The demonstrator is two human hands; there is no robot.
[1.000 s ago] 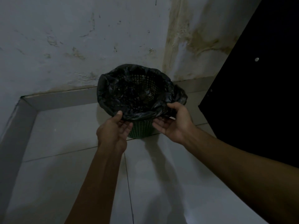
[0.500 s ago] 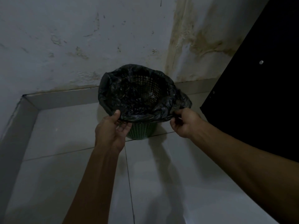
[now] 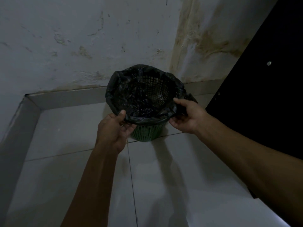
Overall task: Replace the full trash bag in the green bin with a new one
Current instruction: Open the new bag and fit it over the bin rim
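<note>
A green mesh bin (image 3: 146, 132) stands on the tiled floor near the wall. A black trash bag (image 3: 139, 102) lines it, with its edge folded over the rim; the mesh shows through the thin plastic inside. My left hand (image 3: 114, 128) pinches the bag's folded edge at the near left of the rim, thumb on top. My right hand (image 3: 186, 115) holds the bag's edge at the right side of the rim, thumb over the top and fingers beneath. The lower part of the bin is bare green below the bag.
A stained white wall (image 3: 82, 46) rises right behind the bin, with a tiled skirting (image 3: 68, 97) along its base and down the left. A black cabinet or door (image 3: 262, 95) stands close on the right. White floor tiles (image 3: 65, 177) spread out in front.
My right hand moved from the near right of the rim up along the right side and took a new hold of the bag's edge. My left hand stayed at the near left rim.
</note>
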